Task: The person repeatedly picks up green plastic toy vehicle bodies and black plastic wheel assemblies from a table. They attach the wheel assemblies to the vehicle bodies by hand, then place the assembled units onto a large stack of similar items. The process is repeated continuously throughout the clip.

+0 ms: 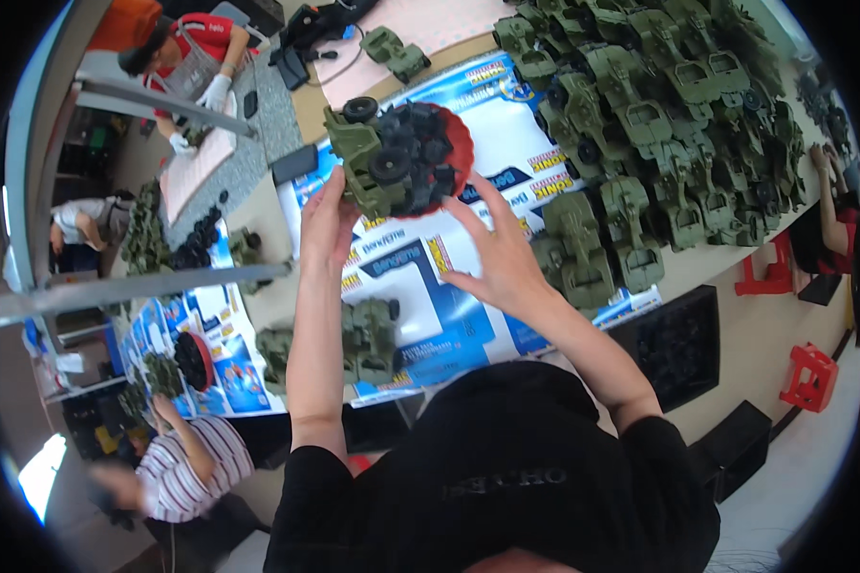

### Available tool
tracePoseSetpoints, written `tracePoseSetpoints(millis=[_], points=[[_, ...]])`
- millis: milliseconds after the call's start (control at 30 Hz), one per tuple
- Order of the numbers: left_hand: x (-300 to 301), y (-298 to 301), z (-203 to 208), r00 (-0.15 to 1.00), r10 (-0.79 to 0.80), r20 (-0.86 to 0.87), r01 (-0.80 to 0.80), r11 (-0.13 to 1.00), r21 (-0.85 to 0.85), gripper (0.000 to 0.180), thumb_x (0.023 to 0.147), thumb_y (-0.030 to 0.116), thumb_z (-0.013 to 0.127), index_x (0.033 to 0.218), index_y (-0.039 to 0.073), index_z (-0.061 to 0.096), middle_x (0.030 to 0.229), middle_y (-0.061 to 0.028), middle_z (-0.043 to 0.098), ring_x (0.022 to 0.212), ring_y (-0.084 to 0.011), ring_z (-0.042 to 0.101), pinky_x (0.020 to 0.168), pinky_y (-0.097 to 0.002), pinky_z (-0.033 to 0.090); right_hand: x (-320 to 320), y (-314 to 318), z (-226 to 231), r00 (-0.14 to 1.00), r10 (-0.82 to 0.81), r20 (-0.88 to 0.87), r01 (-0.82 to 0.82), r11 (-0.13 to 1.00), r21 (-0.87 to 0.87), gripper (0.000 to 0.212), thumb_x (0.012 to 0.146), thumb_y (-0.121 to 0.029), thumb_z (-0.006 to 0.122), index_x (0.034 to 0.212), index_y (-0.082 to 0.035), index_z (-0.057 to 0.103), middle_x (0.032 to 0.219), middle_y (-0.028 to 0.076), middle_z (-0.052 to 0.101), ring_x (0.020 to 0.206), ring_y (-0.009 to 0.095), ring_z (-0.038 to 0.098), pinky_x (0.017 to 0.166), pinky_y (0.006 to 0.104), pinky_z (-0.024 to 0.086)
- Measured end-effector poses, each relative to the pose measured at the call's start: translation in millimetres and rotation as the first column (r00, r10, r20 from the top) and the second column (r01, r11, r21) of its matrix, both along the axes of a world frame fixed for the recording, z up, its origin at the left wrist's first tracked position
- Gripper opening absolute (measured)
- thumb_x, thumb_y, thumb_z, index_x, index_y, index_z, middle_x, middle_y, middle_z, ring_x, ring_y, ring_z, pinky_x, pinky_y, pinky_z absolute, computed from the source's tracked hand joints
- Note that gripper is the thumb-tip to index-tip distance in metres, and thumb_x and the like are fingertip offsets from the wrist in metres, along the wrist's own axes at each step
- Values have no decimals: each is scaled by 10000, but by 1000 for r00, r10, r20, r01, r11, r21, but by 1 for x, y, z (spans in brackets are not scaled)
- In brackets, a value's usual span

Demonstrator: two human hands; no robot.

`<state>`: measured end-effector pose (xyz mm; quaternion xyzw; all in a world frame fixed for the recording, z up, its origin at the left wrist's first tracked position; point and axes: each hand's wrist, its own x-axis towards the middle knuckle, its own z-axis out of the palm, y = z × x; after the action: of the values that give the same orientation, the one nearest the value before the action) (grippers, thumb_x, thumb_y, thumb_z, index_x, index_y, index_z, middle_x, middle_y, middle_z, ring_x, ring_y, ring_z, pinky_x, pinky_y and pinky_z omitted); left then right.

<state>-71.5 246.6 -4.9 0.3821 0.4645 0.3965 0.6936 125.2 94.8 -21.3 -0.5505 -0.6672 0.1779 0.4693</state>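
Left fingers: I read my left hand [325,215] as closed on the olive-green moulded plastic toy truck [363,162], fingertips on its near end, body held up off the table.
Right fingers: my right hand [502,258] is spread, fingertips at the near rim of the red round plastic bowl [461,143]; whether it grips I cannot tell.
Key relation: truck sits ahead of the left fingers, long axis running away from me; bowl just beside it to the right, touching or nearly so.
Bowl contents: black ribbed toy wheels [420,158], heaped.
Truck detail: black wheels fitted, matte angular shell.
Surface: glossy blue-and-white printed sheets [449,315] on the table.
Beyond right: dense pile of green toy trucks [659,105].
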Motion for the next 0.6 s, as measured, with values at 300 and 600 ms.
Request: tracePoseSetpoints(millis=[300, 600], points=[[-54, -169, 12, 839, -41, -543, 152, 975, 161, 534, 737, 304, 760, 1109, -42, 597, 996, -100, 656, 873, -166, 622, 796, -322, 487, -32, -36, -18, 787, 373, -491, -470, 879, -85, 823, 651, -69, 773, 1328, -67, 305, 1285, 140, 381, 1115, 250, 507, 938, 355, 435], [-95, -221, -15, 788, -281, -547, 413, 901, 133, 1020, 495, 378, 885, 1303, -33, 417, 1314, -181, 472, 1209, -307, 476, 1014, -377, 367, -35, 10, -46, 403, 500, -766, -885, 1, -465, 704, 810, -242, 700, 1401, -96, 346, 1326, 121, 450, 1014, 187, 593, 805, 335, 509]])
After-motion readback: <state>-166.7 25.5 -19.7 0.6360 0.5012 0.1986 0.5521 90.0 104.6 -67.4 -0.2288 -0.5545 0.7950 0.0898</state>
